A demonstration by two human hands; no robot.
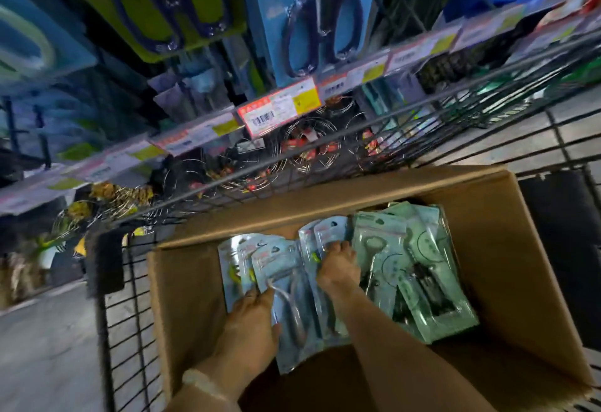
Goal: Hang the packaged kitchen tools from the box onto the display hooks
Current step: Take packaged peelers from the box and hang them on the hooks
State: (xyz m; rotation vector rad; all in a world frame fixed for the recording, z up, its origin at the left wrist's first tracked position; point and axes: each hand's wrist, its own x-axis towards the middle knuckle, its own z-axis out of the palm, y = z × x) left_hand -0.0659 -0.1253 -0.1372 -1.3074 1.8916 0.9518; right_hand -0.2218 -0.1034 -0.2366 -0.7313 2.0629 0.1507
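An open cardboard box [507, 249] sits in a wire cart and holds packaged kitchen tools. My left hand [252, 324] grips a fan of pale blue packs [283, 281] by their lower edge. My right hand [338, 268] reaches into the box, fingers closed on the top of another pale blue pack [320, 233]. To the right lies a pile of green packs with bottle openers [406, 265]. Display hooks above carry packaged scissors [312, 21]; the hooks themselves are blurred.
The black wire cart [110, 314] surrounds the box. A shelf rail with price tags [276, 109] runs across the view. Below it hang wire whisks [312, 148]. Grey floor [42, 346] shows at the left.
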